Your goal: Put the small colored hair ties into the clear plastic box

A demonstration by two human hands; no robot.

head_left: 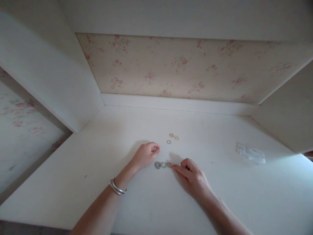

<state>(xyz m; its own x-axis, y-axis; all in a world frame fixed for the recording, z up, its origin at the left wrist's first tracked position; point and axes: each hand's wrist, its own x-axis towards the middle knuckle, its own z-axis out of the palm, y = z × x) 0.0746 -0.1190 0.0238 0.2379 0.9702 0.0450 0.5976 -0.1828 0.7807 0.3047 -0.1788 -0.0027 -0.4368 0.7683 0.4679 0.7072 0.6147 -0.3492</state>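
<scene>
flat white counter [137, 195] | small purple, green, pink elastic rings [163, 165] | small yellow elastic rings [173, 137] | cream wallpaper, pink floral print [176, 65] | silver bangles [117, 188]

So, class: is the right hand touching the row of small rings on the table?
Touching. The head view shows the right hand's fingertips meeting the right end of the row of small rings.

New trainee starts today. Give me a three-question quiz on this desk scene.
1. True or false: the right hand touches the row of rings.
2. Which lies farthest right: A) yellow rings, B) clear bag, C) left hand?
3. What is on the left wrist?

Key: 1 true. 2 B. 3 bracelets.
</scene>
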